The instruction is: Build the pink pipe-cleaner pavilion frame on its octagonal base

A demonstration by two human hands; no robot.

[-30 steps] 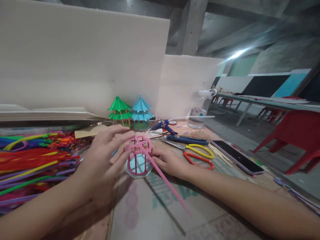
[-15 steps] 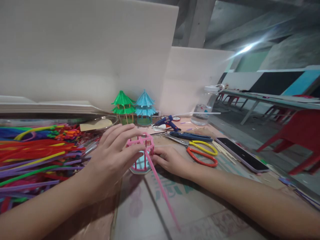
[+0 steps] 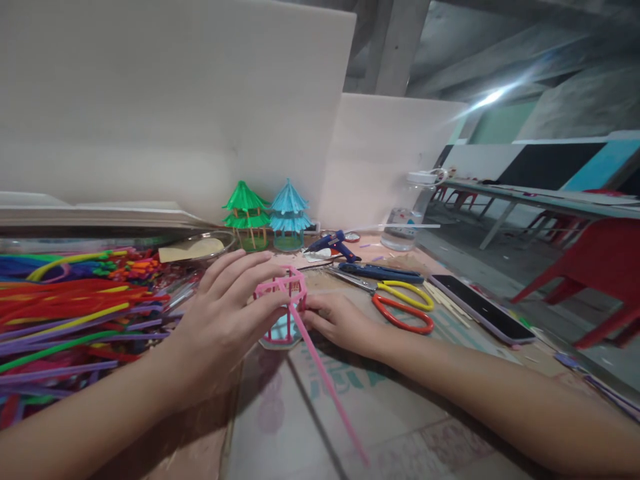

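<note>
A small pink six-sided frame (image 3: pixel 301 283) with upright posts stands on a pale blue base (image 3: pixel 284 337) in front of me. My left hand (image 3: pixel 225 313) reaches over it from the left, its thumb and forefinger closed on the pink pipe cleaner (image 3: pixel 327 377) at the top rim. The pipe cleaner's long loose end slants down toward me over the board. From the right, my right hand (image 3: pixel 343 323) grips the frame's side between thumb and curled fingers. My left fingers hide part of the frame's left side.
Colourful pipe cleaners (image 3: pixel 65 320) are heaped at left. Behind the frame stand green (image 3: pixel 246 213) and blue (image 3: pixel 290 213) model pavilions. A glue gun (image 3: pixel 334 245), scissors (image 3: pixel 404 313), a blue cutter (image 3: pixel 383 272), a phone (image 3: pixel 480 307) and a water bottle (image 3: pixel 406 213) lie or stand toward the right.
The loose end of the pink pipe cleaner has swung slightly right. My left thumb has shifted a little over the rim; my right hand stays at the frame's side.
</note>
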